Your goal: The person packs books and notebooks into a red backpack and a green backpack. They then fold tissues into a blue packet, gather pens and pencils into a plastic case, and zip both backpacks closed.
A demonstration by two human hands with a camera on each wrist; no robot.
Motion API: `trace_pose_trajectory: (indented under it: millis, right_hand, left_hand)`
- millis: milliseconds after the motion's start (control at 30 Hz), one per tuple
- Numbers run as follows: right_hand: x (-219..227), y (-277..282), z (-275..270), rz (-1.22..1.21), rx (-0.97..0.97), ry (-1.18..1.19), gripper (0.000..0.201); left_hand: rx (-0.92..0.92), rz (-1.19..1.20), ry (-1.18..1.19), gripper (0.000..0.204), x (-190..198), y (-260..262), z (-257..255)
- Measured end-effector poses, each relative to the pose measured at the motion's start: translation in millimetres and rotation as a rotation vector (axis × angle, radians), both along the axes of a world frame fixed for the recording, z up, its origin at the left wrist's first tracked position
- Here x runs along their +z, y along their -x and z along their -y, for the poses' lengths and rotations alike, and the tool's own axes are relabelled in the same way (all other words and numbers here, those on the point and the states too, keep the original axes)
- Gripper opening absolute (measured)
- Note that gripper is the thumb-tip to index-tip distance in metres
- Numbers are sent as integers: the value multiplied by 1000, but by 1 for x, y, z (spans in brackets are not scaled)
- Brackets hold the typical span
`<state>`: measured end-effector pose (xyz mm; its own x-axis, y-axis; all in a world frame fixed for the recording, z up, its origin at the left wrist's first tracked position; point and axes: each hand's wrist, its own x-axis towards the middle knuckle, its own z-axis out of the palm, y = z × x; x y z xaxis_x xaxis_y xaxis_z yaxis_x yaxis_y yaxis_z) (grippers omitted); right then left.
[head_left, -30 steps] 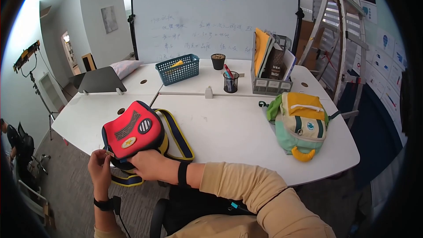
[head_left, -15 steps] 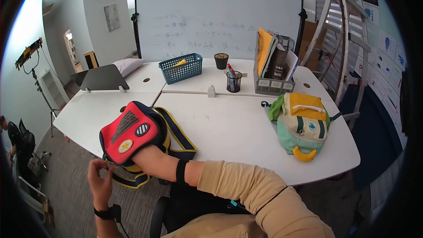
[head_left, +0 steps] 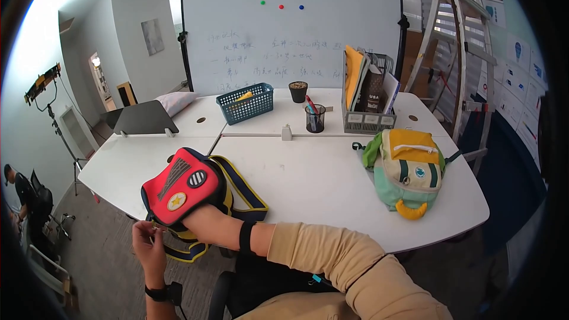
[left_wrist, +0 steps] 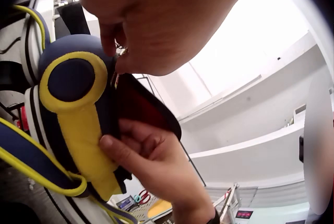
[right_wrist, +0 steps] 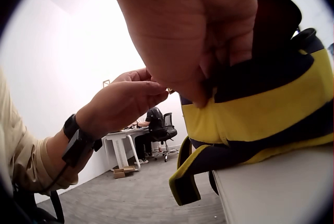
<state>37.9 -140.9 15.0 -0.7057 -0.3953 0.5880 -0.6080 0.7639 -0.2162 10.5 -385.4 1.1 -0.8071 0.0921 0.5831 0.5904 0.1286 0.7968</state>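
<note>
A bag with a red flap [head_left: 172, 181] and navy-and-yellow sides lies tilted at the table's left front edge. Under the lifted flap, my right hand [head_left: 207, 223] grips the bag's edge, its thumb pressed on the yellow side panel [left_wrist: 83, 140] in the left wrist view. At the bag's near left corner, my left hand [head_left: 150, 249] pinches a small metallic piece [left_wrist: 121, 51] between thumb and finger; which part it is, I cannot tell. The right wrist view shows both hands close together beside the yellow band [right_wrist: 271, 93].
A green, cream and yellow backpack [head_left: 409, 172] lies on the right of the white table [head_left: 308, 201]. Farther back stand a blue basket [head_left: 246, 104], a pen cup [head_left: 315, 120], a small pot [head_left: 298, 91] and a grey file box [head_left: 368, 121]. The bag's strap [head_left: 240, 184] loops beside it.
My right hand has slipped farther under the red flap, which now covers its fingers. The flap has tilted a little. My left hand stays at the corner. The head view has shifted slightly.
</note>
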Motion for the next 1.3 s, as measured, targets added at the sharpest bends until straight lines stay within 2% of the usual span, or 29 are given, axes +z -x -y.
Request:
trace_pose_trajectory:
  millis: [100, 167, 200, 267, 300, 367, 400, 500, 533, 633, 667, 767, 833, 900, 1033, 1133, 1300]
  right_hand:
    - [11, -8, 4, 70, 15, -16, 34]
    - [34, -30, 6, 129, -7, -74, 36]
    - [20, -16, 8, 175, 35, -64, 35]
    - [19, -11, 12, 258, -3, -164, 37]
    - [19, -9, 14, 299, -23, -215, 38]
    - [8, 1, 18, 267, -55, -142, 40]
    - [2, 3, 22, 251, -69, -96, 41]
    - [2, -2, 28, 192, -117, 60, 45]
    - [19, -16, 24, 248, -113, 17, 42]
    - [14, -22, 31, 159, -48, 161, 37]
    - [18, -28, 35, 105, -47, 199, 24]
    - [8, -20, 42, 25, -30, 242, 20]
    - [7, -16, 41, 41, -46, 222, 18]
    - [8, -14, 38, 48, -35, 219, 18]
    - [5, -11, 35, 44, 10, 276, 19]
    - [3, -10, 35, 61, 57, 409, 17]
    - [5, -9, 29, 32, 151, 561, 12]
  left_hand:
    - [115, -134, 258, 26, -4, -18, -7]
    - [78, -225, 274, 30, -9, -40, -29]
    - [71, -267, 321, 30, -7, -52, -37]
    - [34, -279, 378, 32, 0, -69, -45]
    - [15, -240, 366, 34, 3, -68, -44]
    - [-18, -157, 343, 40, 10, -65, -41]
    - [-78, -68, 215, 39, 10, -61, -42]
    - [-122, 57, 27, 36, 11, -56, -33]
    - [-103, 42, 40, 34, 9, -54, -31]
    - [-41, 2, 84, 36, 4, -54, -23]
    - [-27, -9, 75, 36, 5, -54, -22]
    - [-16, -31, 21, 39, 7, -51, -16]
    - [-58, -39, -59, 38, -4, -35, -4]
    - [-46, -10, -38, 35, -10, -25, 8]
    - [-90, 75, -135, 22, -5, -24, 4]
    - [-28, 3, -68, 19, -12, -16, -4]
    - [-55, -2, -13, 20, -17, -17, -19]
